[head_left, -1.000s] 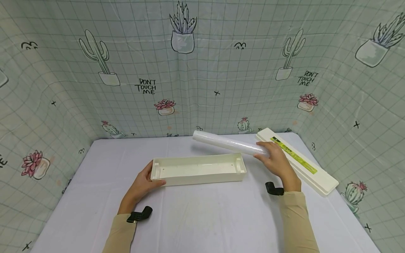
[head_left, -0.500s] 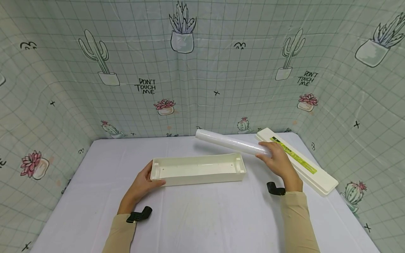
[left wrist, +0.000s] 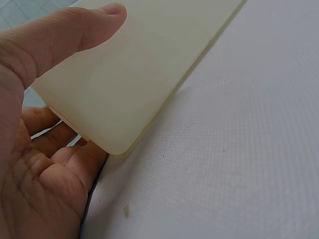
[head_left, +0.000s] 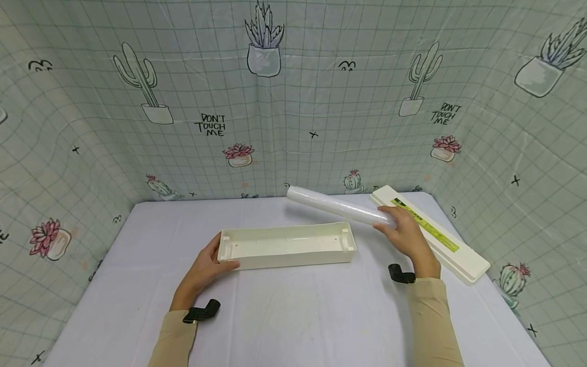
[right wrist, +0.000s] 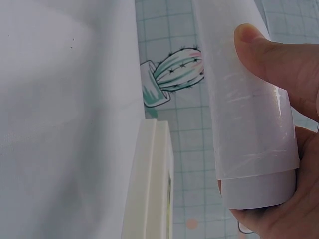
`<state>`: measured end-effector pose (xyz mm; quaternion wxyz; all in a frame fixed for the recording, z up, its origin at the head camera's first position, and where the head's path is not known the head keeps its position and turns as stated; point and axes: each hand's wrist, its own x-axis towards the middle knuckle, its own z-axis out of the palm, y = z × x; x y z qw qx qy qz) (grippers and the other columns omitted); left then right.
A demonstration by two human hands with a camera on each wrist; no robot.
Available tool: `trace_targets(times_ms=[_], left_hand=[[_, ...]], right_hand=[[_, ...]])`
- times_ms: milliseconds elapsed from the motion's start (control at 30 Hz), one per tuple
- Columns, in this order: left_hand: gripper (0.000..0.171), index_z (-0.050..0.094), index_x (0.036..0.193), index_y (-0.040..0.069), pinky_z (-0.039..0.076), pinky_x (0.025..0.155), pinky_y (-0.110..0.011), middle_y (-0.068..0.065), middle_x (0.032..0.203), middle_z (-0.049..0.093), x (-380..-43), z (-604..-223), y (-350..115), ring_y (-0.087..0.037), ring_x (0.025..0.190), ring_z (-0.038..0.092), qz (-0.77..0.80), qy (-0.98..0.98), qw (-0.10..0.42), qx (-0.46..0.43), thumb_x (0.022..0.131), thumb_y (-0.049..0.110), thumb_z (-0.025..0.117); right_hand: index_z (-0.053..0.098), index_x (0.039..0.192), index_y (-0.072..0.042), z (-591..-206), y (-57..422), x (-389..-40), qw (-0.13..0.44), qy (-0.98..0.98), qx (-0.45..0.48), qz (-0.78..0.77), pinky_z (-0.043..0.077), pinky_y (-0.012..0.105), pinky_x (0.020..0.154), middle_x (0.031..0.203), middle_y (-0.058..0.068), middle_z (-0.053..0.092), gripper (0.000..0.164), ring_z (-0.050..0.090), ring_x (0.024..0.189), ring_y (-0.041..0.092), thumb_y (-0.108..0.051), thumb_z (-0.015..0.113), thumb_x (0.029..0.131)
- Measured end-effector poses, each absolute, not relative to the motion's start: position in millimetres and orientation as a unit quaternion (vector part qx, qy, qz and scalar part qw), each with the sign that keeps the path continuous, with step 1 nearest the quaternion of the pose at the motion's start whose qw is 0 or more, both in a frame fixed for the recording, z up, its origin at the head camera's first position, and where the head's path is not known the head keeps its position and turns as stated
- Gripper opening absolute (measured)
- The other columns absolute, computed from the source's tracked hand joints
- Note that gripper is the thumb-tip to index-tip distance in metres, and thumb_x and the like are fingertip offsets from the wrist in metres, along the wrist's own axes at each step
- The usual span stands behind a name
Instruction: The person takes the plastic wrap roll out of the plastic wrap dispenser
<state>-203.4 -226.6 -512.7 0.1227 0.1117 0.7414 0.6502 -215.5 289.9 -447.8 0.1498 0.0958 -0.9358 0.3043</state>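
A long cream plastic box (head_left: 293, 261) lies open at the top on the table, its inside bare. My left hand (head_left: 205, 266) grips its left end, with the thumb on the front wall (left wrist: 129, 64) and the other fingers behind the end. Above the table, behind the box's right end, a roll of clear plastic wrap (head_left: 335, 205) hangs tilted, its left end higher. My right hand (head_left: 405, 235) holds it near the right end. In the right wrist view the thumb presses along the film (right wrist: 249, 109), and a white core end (right wrist: 259, 190) sticks out past it.
A long cream lid (head_left: 440, 239) with a yellow-green label lies slantwise at the table's right side, close by the right hand. White cloth (head_left: 293, 316) covers the table. A cactus-print curtain (head_left: 293, 102) stands at the back and both sides.
The roll of plastic wrap and my right hand have shifted slightly to the right, and the roll's left end is a little higher. My left hand and the box have stayed put.
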Motion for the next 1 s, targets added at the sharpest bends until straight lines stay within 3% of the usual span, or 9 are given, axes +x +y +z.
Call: trace_targets(times_ms=[1000], left_hand=[[0.113,0.002,0.167,0.008,0.04,0.1,-0.005,-0.015,0.172,0.012,-203.5,-513.4,-226.6,-0.035,0.157,0.021,0.654,0.739,0.124,0.107,0.087,0.008,0.082]], right_hand=[[0.061,0.134,0.003,-455.2,300.0,-216.0,0.141,-0.934,0.083,0.317,0.04,0.063,0.104,0.131,0.03,0.061,0.047,0.054,0.122,0.047,-0.014,0.077,0.093]])
